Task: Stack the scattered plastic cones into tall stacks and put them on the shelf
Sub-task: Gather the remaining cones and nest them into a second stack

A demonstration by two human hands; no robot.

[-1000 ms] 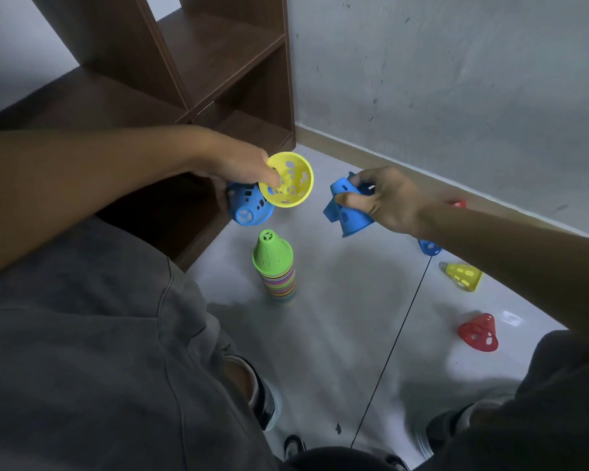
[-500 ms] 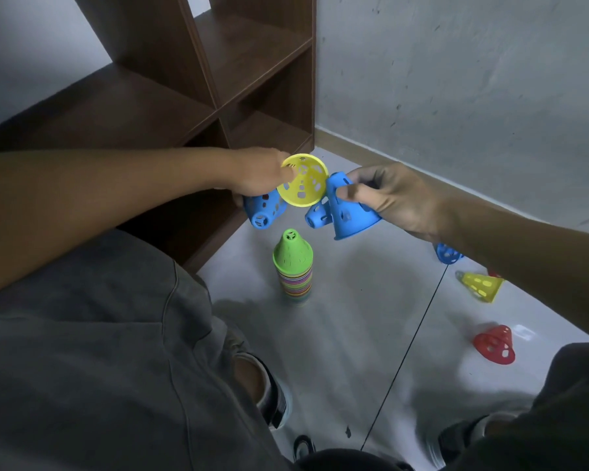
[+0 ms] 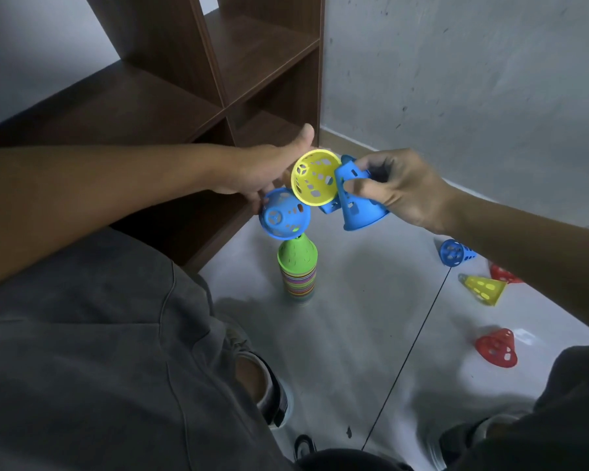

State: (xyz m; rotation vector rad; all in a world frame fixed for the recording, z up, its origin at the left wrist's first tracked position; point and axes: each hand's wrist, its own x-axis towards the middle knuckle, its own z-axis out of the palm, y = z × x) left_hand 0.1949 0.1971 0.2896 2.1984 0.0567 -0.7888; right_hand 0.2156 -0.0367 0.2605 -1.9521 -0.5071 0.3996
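Cones [image 3: 315, 176] between both hands [image 3: 327, 180]

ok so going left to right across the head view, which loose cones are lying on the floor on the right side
blue cone → yellow cone → red cone; another red cone lies partly hidden behind the yellow one, so its place is unclear.

Grey wall [image 3: 473, 69], pale tiled floor [image 3: 354, 334], dark unit [image 3: 170, 107]
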